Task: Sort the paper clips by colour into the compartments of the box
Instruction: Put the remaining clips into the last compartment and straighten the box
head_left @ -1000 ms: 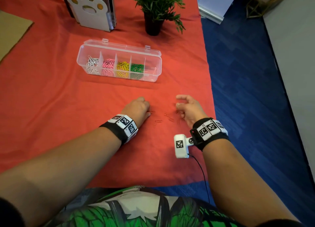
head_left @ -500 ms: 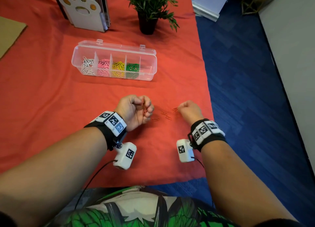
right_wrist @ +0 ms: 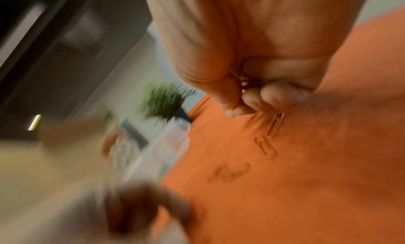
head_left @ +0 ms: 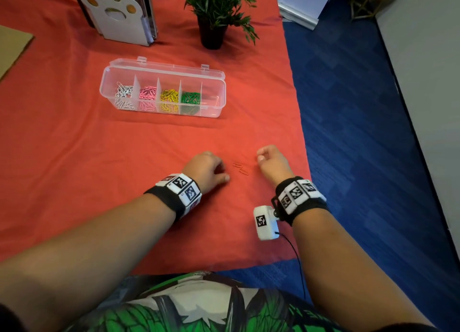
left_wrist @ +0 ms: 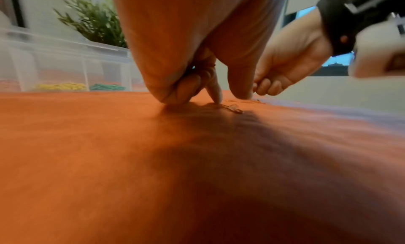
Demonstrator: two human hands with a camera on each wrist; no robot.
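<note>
Clear plastic divided box [head_left: 163, 88] sits far-left on the red-cloth table [head_left: 74, 157], lid open. Compartments left to right: white clips [head_left: 123, 96], pink clips [head_left: 147, 95], yellow clips [head_left: 169, 98], green clips [head_left: 190, 100]; the rightmost compartment looks empty.

Left hand [head_left: 207, 171] rests knuckles-down on the cloth, outer fingers curled under, forefinger and thumb tips pressed to the fabric just beside the loose clips; whether it hides clips in the palm I cannot tell.

Loose red wire paper clips [head_left: 240, 168] lie flat between the hands, hard to see against the red cloth.

Right hand [head_left: 270, 163] is curled, thumb and forefinger pinching clips [right_wrist: 243, 82], more tucked in the fist.

Handling, judged: the clips are very light, stiff, thin and smooth, and lie flush on soft cloth. Best to slide a nail under one loop end or drag the clip, then pinch across the wire.
</note>
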